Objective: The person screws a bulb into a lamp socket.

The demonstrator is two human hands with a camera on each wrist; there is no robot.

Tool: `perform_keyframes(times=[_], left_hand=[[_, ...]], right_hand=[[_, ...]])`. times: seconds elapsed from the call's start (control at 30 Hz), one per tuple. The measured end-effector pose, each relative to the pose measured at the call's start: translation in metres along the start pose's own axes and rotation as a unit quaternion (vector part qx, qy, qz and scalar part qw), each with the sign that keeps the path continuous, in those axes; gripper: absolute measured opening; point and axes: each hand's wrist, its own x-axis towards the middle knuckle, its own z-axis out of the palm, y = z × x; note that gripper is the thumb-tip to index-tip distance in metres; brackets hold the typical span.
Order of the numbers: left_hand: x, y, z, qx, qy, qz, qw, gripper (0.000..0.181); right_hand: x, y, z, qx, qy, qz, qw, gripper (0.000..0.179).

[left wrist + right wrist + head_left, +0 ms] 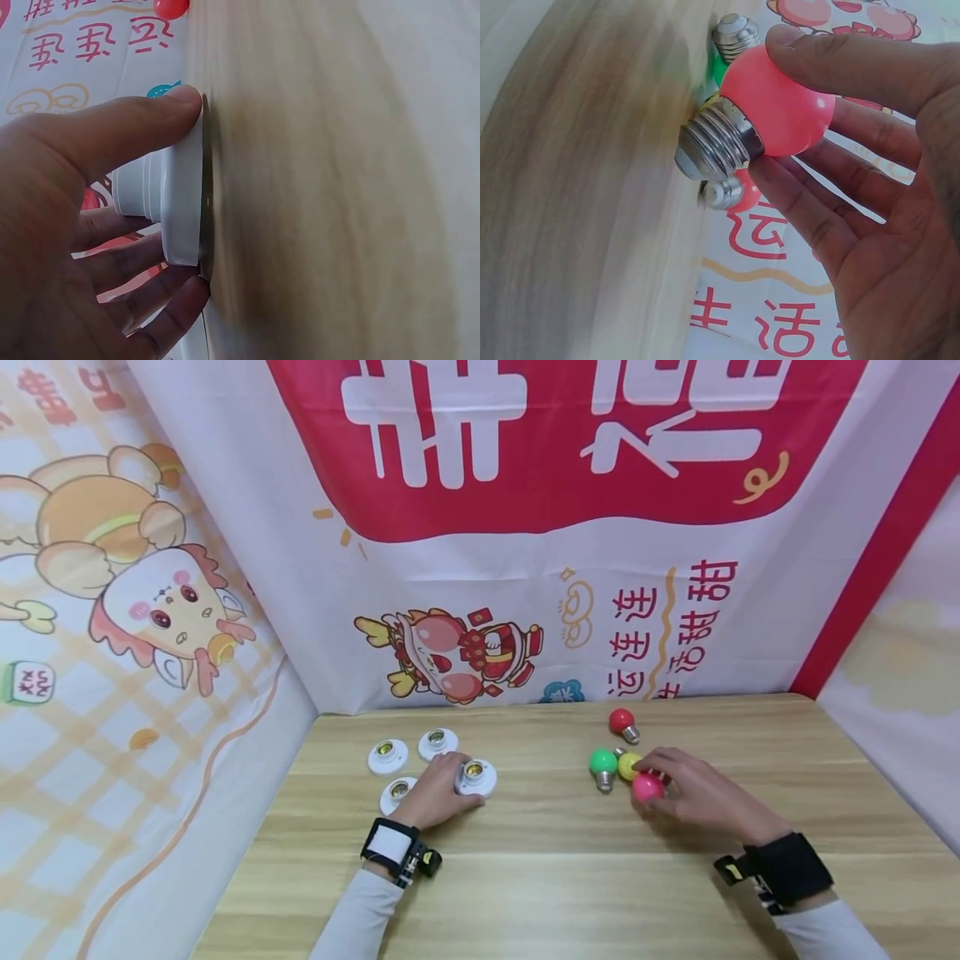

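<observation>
Head view: a white socket (484,787) is gripped at the desk (547,893) by the left hand (437,797), a pink bulb (648,788) beside a yellow bulb (627,766) by the right hand (696,795). Left wrist view: the stiff-looking rim (182,214) can be pinched. Right wrist view: the globe (776,105), likely light and fragile, should be held gently.

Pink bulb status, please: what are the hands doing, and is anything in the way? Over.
Right hand holding pink bulb. Left hand gripping white socket. Nearest possible obstacle: yellow bulb, just beyond the pink one.
</observation>
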Motion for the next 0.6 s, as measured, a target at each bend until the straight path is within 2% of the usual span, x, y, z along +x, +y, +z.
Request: perform_keyframes(times=[0.13, 0.33, 0.6], left_hand=[[-0.002, 0.001, -0.002, -0.002, -0.002, 0.001, 1.0, 0.075], [-0.001, 0.003, -0.002, 0.003, -0.012, -0.011, 0.9999, 0.079], [-0.001, 0.006, -0.001, 0.009, -0.008, 0.008, 0.9999, 0.077]], right_hand=[[0.002, -0.005, -0.001, -0.005, -0.002, 0.01, 0.9999, 0.049], [0.007, -0.01, -0.003, -0.023, 0.018, -0.011, 0.9995, 0.05], [0.013, -0.014, -0.003, -0.027, 0.026, -0.028, 0.9989, 0.048]])
